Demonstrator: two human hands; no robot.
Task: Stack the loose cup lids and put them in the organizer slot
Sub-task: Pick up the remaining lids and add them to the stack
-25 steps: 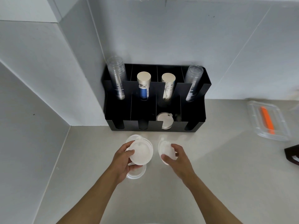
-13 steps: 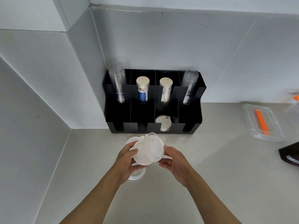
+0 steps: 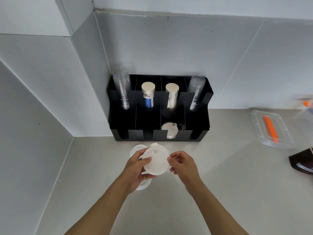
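From the head camera, both hands meet just in front of the black organizer [image 3: 159, 114], which stands on the worktop [image 3: 237, 184] against the wall. The left hand [image 3: 135, 168] has its fingers [image 3: 145, 160] closed around the edge of a small stack of white lids [image 3: 155, 161]; the right hand [image 3: 183, 164] pinches the opposite edge, steadying the top lid. Two more lids [image 3: 136, 150] lie loose on the worktop under and beside the left hand. One lid [image 3: 169, 131] already sits in the organizer's third front slot. This looks like the stacking step, midway. Next, I'd say, seat the top lid squarely, then gather the loose ones.
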